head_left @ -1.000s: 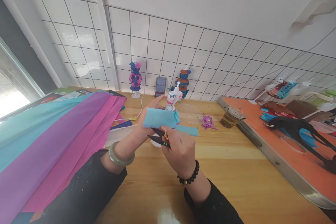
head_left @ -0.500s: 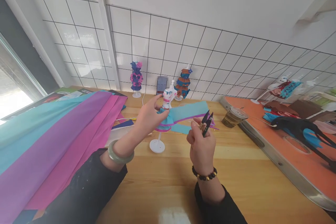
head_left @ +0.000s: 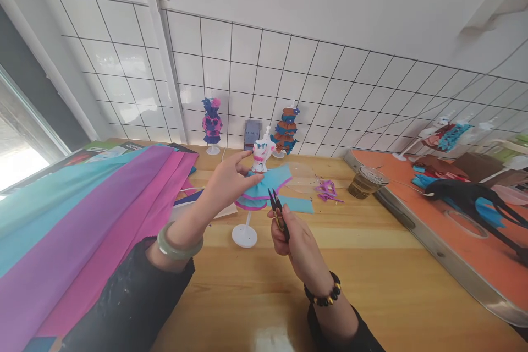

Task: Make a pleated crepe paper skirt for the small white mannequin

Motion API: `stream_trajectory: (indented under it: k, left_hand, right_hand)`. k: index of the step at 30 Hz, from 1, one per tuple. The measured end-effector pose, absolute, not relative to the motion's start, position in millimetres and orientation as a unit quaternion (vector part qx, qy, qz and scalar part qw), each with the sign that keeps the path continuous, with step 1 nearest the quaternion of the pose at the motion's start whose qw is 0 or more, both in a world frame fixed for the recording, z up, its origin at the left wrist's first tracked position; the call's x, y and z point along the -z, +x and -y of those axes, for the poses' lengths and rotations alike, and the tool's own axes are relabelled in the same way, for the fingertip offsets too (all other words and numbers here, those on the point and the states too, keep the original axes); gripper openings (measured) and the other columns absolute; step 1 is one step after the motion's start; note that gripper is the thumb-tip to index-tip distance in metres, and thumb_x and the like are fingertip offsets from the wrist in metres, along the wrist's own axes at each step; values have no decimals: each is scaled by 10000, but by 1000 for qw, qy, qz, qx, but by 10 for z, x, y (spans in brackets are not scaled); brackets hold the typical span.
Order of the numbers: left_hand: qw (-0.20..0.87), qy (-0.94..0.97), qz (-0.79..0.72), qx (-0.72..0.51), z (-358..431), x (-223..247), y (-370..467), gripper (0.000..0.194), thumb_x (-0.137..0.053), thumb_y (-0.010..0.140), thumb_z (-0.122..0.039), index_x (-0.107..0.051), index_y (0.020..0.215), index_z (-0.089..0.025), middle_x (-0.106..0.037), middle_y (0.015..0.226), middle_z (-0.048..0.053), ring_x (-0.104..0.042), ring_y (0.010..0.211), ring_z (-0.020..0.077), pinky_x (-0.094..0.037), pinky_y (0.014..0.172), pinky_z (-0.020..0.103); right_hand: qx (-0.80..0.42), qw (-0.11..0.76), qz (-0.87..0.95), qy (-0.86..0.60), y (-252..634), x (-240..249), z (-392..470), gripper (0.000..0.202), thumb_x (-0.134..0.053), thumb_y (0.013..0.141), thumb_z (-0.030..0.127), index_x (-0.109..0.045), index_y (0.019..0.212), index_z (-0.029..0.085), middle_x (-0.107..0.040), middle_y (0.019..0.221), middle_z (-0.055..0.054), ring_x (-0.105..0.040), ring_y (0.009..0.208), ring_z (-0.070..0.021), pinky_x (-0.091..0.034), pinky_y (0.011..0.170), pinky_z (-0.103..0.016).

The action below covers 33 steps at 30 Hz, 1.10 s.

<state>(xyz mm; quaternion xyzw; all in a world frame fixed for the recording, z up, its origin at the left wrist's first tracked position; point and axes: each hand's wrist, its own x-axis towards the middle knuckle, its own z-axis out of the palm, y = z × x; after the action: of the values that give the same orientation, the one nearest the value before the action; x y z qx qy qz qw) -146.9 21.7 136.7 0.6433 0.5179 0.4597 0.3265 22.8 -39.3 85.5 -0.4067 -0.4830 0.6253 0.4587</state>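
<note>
A small white dress form (head_left: 263, 155) with pink and teal marks stands upright on a round white base (head_left: 245, 236). Round its waist is a light-blue ruffled skirt (head_left: 256, 191) edged in purple, and a flap of the same fabric (head_left: 281, 177) sticks out to the right. My left hand (head_left: 225, 186) closes on the form at the waist, thumb in front on the top of the skirt; the far fingers are partly hidden. In my right hand (head_left: 299, 239) is a pair of black thread snips (head_left: 279, 214), blades pointing up beside the skirt's right side.
Blue, purple and pink fabric sheets (head_left: 103, 214) lie at left. Behind stand two dressed forms, one navy and pink (head_left: 212, 124), one brown and teal (head_left: 285, 133), with a phone (head_left: 252, 135) between. Purple scraps (head_left: 327, 191), a blue strip (head_left: 297, 204) and a cup (head_left: 367, 181) are at right.
My right hand has moved left to the skirt, and the snips now point up and left. The blue fabric sticking out to the right reaches less far. My left hand stays at the waist.
</note>
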Motion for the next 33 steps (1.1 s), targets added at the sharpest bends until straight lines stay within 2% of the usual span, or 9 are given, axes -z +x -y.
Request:
stream_trajectory:
  k: [8, 23, 33]
  left_hand:
    - [300, 653, -530, -450, -175, -1405, -1442, 711, -681, 711, -440, -454, 1339, -197, -707, 866, 65, -614, 762, 208, -459, 686, 333]
    - [330, 653, -517, -445, -131, -1440, -1419, 717, -690, 712, -448, -445, 1343, -210, -716, 913, 71, -650, 808, 227, -484, 741, 369]
    - [378, 650, -482, -449, -150, -1398, -1428, 783, -688, 718, -468, -386, 1384, -188, -724, 916, 87, -657, 821, 243, -504, 706, 367]
  right_hand:
    - [-667, 455, 445, -387, 208, -846, 347, 419, -432, 853, 599, -499, 850, 185, -262, 524, 105, -132, 427, -43, -113, 408, -198]
    - [-657, 463, 462, -375, 192, -918, 293, 413, -409, 872, 589, -440, 758, 193, -252, 533, 95, -127, 446, -51, -113, 421, -209]
    - [-617, 484, 481, -392, 174, -926, 252, 418, -431, 869, 576, -492, 757, 178, -245, 539, 85, -160, 459, -55, -129, 412, -197]
